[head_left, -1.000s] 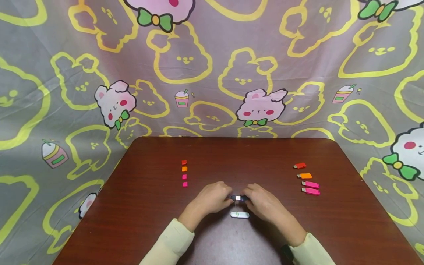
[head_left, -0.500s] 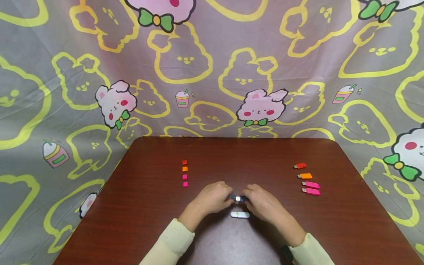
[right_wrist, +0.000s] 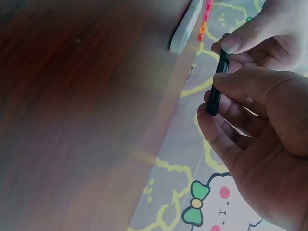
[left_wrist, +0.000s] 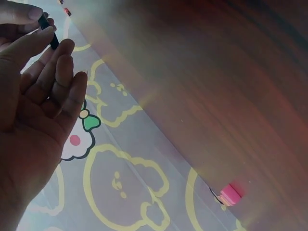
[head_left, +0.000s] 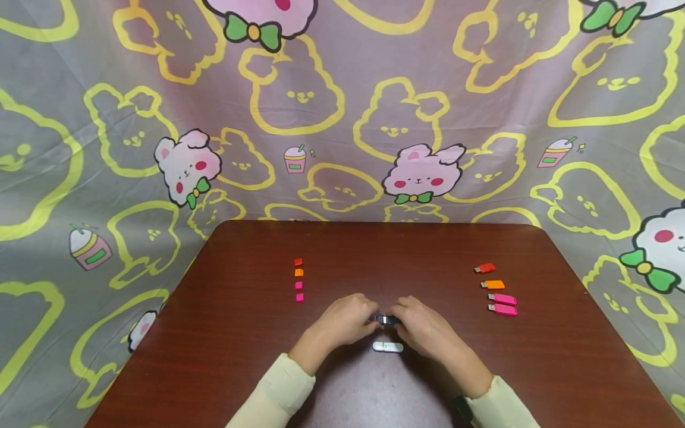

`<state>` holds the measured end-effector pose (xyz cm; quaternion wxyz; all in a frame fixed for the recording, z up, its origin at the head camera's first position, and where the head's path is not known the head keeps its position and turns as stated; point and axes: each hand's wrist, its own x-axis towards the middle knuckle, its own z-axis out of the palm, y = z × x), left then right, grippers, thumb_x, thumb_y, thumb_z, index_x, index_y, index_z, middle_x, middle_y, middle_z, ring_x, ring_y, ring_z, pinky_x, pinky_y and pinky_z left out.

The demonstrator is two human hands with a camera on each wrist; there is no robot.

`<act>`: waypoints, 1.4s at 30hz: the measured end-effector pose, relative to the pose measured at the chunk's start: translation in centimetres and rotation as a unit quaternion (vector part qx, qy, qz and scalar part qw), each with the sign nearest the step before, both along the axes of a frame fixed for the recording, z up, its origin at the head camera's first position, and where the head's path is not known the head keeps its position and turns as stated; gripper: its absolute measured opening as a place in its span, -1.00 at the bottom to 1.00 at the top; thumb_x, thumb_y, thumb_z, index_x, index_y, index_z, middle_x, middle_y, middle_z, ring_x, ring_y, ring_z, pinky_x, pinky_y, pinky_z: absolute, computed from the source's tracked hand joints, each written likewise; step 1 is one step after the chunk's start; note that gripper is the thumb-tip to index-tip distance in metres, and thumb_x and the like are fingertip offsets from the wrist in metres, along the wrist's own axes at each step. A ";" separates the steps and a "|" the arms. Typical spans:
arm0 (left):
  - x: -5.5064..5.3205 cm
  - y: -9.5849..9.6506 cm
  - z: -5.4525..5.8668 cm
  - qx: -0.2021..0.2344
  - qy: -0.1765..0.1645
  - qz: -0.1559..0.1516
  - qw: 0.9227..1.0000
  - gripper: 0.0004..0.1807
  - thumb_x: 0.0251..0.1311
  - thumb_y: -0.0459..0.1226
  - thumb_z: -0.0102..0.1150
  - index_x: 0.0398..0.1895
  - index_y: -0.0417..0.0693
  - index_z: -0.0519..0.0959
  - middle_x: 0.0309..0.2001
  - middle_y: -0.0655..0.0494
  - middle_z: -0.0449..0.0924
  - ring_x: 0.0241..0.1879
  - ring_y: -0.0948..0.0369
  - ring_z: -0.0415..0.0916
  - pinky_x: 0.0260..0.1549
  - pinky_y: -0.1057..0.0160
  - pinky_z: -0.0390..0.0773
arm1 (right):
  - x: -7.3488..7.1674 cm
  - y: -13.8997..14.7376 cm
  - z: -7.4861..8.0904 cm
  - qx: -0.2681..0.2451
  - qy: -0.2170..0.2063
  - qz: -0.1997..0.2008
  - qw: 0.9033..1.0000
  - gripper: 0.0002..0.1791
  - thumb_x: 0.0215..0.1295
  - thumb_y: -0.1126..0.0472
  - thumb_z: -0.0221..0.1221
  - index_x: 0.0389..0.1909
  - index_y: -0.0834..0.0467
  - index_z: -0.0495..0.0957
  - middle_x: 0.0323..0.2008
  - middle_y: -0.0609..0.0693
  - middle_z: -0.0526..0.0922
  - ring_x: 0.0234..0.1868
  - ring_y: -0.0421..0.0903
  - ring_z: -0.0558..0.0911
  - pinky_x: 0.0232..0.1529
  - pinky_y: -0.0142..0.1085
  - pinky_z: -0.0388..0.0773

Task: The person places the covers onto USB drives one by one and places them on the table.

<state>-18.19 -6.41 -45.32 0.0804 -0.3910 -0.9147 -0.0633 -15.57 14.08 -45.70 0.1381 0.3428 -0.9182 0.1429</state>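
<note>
Just above the table's middle, my two hands meet over a dark USB flash drive (head_left: 392,320). My right hand (head_left: 425,327) pinches its body, which the right wrist view shows lying between thumb and fingers (right_wrist: 215,98). The dark cap (head_left: 379,319) at the other end is pinched by my left hand (head_left: 345,321). A narrow strip of bright metal connector (head_left: 385,320) shows between cap and body. Below the hands lies a white USB flash drive (head_left: 387,347) with a green band, its cap end pointing left. My fingertips partly cover the dark drive.
On the left of the brown table (head_left: 385,249) stand small caps in a column: red (head_left: 298,261), orange (head_left: 299,273) and pink (head_left: 299,297). Uncapped drives line the right: red (head_left: 485,268), orange (head_left: 493,285) and two pink (head_left: 503,310). A patterned cloth (head_left: 342,148) hangs behind.
The bright connector strip between the dark cap and body has become narrower as the two parts moved closer together. Both hands otherwise keep their places; the white drive has not moved.
</note>
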 end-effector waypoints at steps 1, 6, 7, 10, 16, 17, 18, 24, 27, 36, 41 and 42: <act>0.0 0.0 0.0 0.002 -0.002 -0.001 1.000 -0.82 0.17 -0.11 0.42 -0.42 0.04 0.63 -0.54 0.32 0.52 -0.44 0.31 0.45 -0.44 0.34 0.47 | 0.0 0.0 0.0 -0.001 0.001 0.000 1.000 -0.72 0.01 0.41 0.42 -0.22 0.14 0.69 -0.33 -0.08 0.61 -0.26 -0.12 0.58 -0.24 -0.24 0.59; 0.2 0.1 0.3 0.008 -0.008 -0.001 1.000 -0.85 0.19 -0.14 0.42 -0.38 0.03 0.65 -0.48 0.29 0.59 -0.42 0.31 0.46 -0.41 0.36 0.49 | 0.0 -0.2 0.0 -0.003 0.000 0.001 1.000 -0.73 0.02 0.40 0.42 -0.22 0.14 0.69 -0.33 -0.08 0.62 -0.25 -0.11 0.59 -0.22 -0.23 0.60; 0.2 0.1 0.3 0.009 -0.009 -0.002 1.000 -0.85 0.19 -0.14 0.42 -0.39 0.03 0.64 -0.48 0.28 0.59 -0.42 0.31 0.45 -0.41 0.37 0.48 | 0.0 -0.2 0.0 -0.003 -0.001 -0.001 1.000 -0.73 0.02 0.40 0.42 -0.22 0.14 0.69 -0.33 -0.08 0.62 -0.25 -0.11 0.59 -0.22 -0.23 0.60; 0.1 0.1 0.3 0.014 -0.012 -0.004 1.000 -0.85 0.20 -0.17 0.41 -0.39 0.01 0.63 -0.47 0.27 0.59 -0.42 0.31 0.43 -0.40 0.38 0.47 | 0.0 -0.3 0.1 -0.004 -0.004 -0.007 1.000 -0.74 0.03 0.39 0.43 -0.23 0.15 0.68 -0.34 -0.07 0.63 -0.25 -0.11 0.59 -0.21 -0.21 0.60; 0.1 0.0 0.4 0.032 -0.012 -0.011 0.999 -0.89 0.23 -0.21 0.39 -0.33 -0.01 0.66 -0.41 0.25 0.66 -0.39 0.30 0.48 -0.35 0.37 0.50 | -0.1 -0.4 0.2 -0.008 0.005 -0.020 1.000 -0.76 0.01 0.36 0.44 -0.26 0.14 0.69 -0.35 -0.07 0.65 -0.26 -0.10 0.60 -0.22 -0.20 0.61; 0.1 -0.1 0.5 0.035 -0.013 -0.012 0.999 -0.90 0.23 -0.21 0.39 -0.31 -0.02 0.67 -0.39 0.24 0.67 -0.38 0.29 0.50 -0.34 0.37 0.51 | -0.1 -0.4 0.3 -0.010 0.011 -0.019 1.000 -0.77 0.00 0.36 0.44 -0.28 0.14 0.69 -0.36 -0.07 0.65 -0.27 -0.10 0.60 -0.24 -0.21 0.61; 0.1 -0.1 0.5 0.038 -0.014 -0.012 0.999 -0.90 0.24 -0.21 0.38 -0.29 -0.02 0.67 -0.38 0.23 0.68 -0.36 0.29 0.52 -0.32 0.37 0.52 | -0.1 -0.5 0.3 -0.011 0.017 -0.018 1.000 -0.77 0.00 0.36 0.44 -0.29 0.14 0.69 -0.37 -0.07 0.65 -0.28 -0.10 0.60 -0.25 -0.22 0.60; 0.1 -0.2 0.9 0.055 -0.021 -0.015 0.998 -0.90 0.27 -0.25 0.36 -0.23 -0.06 0.66 -0.31 0.18 0.71 -0.29 0.26 0.60 -0.25 0.35 0.59 | -0.2 -0.5 0.5 -0.030 0.043 -0.015 0.999 -0.78 -0.05 0.37 0.43 -0.33 0.14 0.69 -0.38 -0.07 0.67 -0.28 -0.11 0.61 -0.27 -0.23 0.60; 0.0 -0.2 1.0 0.061 -0.019 -0.021 0.998 -0.91 0.26 -0.27 0.36 -0.24 -0.08 0.65 -0.31 0.17 0.71 -0.28 0.23 0.61 -0.24 0.33 0.59 | -0.2 -0.6 0.6 -0.033 0.050 -0.016 0.998 -0.78 -0.07 0.38 0.43 -0.35 0.13 0.68 -0.38 -0.08 0.67 -0.27 -0.11 0.62 -0.27 -0.24 0.61; 0.0 -0.3 0.4 0.039 -0.039 -0.011 0.998 -0.91 0.26 -0.25 0.36 -0.24 -0.03 0.66 -0.31 0.20 0.70 -0.27 0.25 0.62 -0.23 0.32 0.59 | -0.1 -1.0 0.0 -0.014 0.043 -0.020 0.999 -0.78 -0.07 0.37 0.43 -0.38 0.08 0.67 -0.41 -0.12 0.66 -0.29 -0.12 0.62 -0.33 -0.25 0.60; 0.1 0.0 -0.2 0.005 -0.036 0.000 0.999 -0.90 0.23 -0.23 0.39 -0.35 0.01 0.62 -0.39 0.22 0.66 -0.31 0.23 0.61 -0.29 0.29 0.57 | 0.0 -0.9 -0.3 -0.001 0.016 -0.001 1.000 -0.77 -0.04 0.36 0.46 -0.34 0.08 0.68 -0.38 -0.09 0.65 -0.29 -0.09 0.64 -0.33 -0.21 0.60; 0.1 0.0 -0.2 0.002 -0.035 0.003 0.999 -0.90 0.21 -0.23 0.40 -0.36 0.03 0.63 -0.40 0.24 0.66 -0.31 0.24 0.60 -0.31 0.29 0.57 | 0.0 -0.9 -0.3 0.001 0.008 0.003 1.000 -0.77 -0.03 0.35 0.46 -0.32 0.09 0.68 -0.37 -0.08 0.66 -0.28 -0.08 0.65 -0.31 -0.21 0.61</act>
